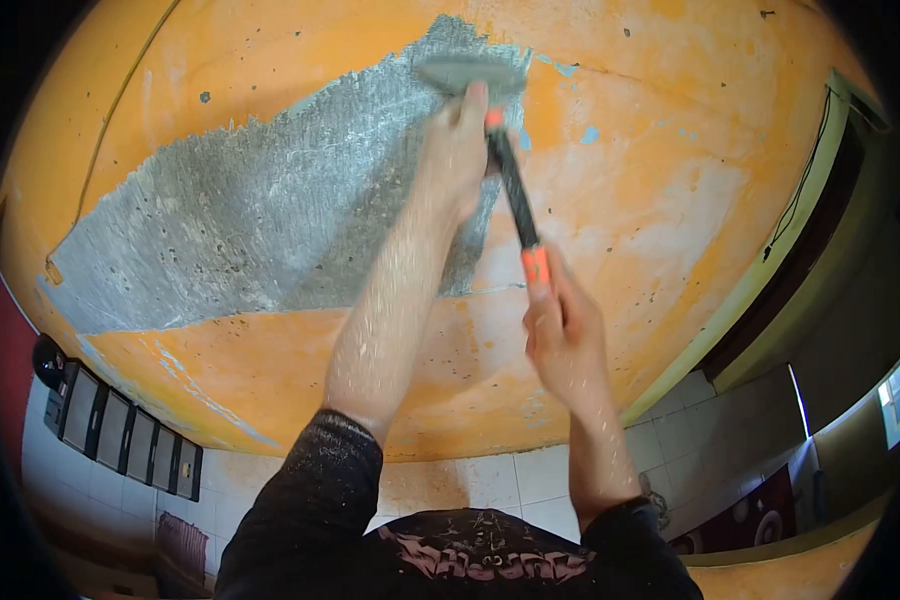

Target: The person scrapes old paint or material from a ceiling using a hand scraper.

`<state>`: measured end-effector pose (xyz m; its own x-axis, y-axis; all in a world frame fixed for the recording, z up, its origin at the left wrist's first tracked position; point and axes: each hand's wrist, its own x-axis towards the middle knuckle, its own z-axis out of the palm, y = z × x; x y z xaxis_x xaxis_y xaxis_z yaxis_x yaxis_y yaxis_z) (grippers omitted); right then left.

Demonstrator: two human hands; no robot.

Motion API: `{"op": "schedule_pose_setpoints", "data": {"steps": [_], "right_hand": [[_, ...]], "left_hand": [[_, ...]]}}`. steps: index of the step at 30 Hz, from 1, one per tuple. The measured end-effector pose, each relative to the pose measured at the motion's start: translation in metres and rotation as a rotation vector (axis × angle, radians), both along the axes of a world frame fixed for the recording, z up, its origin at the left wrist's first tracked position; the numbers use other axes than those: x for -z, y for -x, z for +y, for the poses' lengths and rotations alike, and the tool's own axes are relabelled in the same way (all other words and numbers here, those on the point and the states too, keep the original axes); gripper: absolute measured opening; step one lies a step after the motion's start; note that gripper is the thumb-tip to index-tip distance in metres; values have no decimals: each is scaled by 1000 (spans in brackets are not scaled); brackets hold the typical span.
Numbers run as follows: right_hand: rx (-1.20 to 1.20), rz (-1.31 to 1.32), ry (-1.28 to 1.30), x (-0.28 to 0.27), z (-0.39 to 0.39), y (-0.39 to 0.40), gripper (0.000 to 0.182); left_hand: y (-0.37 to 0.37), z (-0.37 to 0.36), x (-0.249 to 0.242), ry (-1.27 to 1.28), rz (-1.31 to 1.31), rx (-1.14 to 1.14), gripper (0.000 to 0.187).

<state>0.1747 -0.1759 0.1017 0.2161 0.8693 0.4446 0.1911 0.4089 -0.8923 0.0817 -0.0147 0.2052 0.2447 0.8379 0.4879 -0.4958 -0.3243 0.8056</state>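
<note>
A long-handled scraper [515, 190] with a black shaft and orange bands is pressed up against the wall. Its wide, flat blade [470, 73] looks blurred and lies at the upper edge of the stripped grey patch [270, 220]. My left hand [460, 145] is closed around the scraper's upper end, just below the blade, with the thumb pointing up; some of its fingers are hidden. Lower on the handle, my right hand [565, 335] wraps around the orange end. Pale dust specks cover both forearms and my dark sleeves.
Orange, flaking paint [650, 200] surrounds the grey patch. A cable [110, 120] runs down the wall at left, and a dark door frame [820, 230] stands at right. Below left is a black rack-like object [125, 430] on the tiled floor [510, 480].
</note>
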Motion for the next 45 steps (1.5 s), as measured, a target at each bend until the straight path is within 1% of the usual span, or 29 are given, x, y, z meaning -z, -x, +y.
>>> {"op": "schedule_pose_setpoints", "data": {"steps": [1,2,3,5,6,8,9,11,13,15,17,19,21,22,24,27,30,32,34,39,42,45], "right_hand": [[3,6,17,15,-6,3,47],[23,-16,92,29,-10,3,48],[33,-27,74,26,-6,2,48],[52,-45,64,20,-1,2,48],[85,-94,-67,16,8,-1,48],[55,-79,-13,-10,14,-8,49],[50,-71,-7,-10,13,-9,49],[40,-57,3,-10,10,-9,49],[77,-59,-23,33,12,-1,48],[89,-77,-17,90,6,11,47],[18,-79,65,147,4,18,48],[18,-121,149,198,-1,19,49],[-9,-109,205,230,-5,18,50],[-36,-76,215,240,-5,17,50],[-93,6,232,260,-7,16,50],[-35,-84,234,279,-4,17,52],[-26,-38,253,304,-11,23,52],[30,-71,259,316,-15,27,51],[85,-76,266,317,-16,35,49],[206,-48,225,325,-13,57,47],[150,107,279,318,-9,69,47],[138,208,287,317,-9,79,46]], "left_hand": [[1,-2,18,60,-15,-18,53],[3,-4,33,100,16,-19,53],[5,-4,38,139,49,-20,52],[0,9,23,43,3,10,52],[-3,14,16,4,-20,24,52],[-7,11,-12,-2,-9,-18,52],[-9,8,-20,-12,-6,-38,52],[-6,6,-11,5,7,-6,52],[-1,12,27,68,24,-14,52],[8,10,86,89,128,-88,51],[16,7,153,242,22,124,48],[21,3,212,407,-26,168,46],[27,0,246,497,4,180,46],[29,-1,252,541,17,184,46],[32,-6,259,535,47,184,46],[34,-8,275,543,24,204,43],[37,-8,308,552,42,234,41],[39,-4,325,565,45,247,40],[42,-6,329,619,39,262,40],[50,-1,314,530,165,302,43],[56,7,318,471,202,322,44],[58,10,324,449,218,331,44]]}}
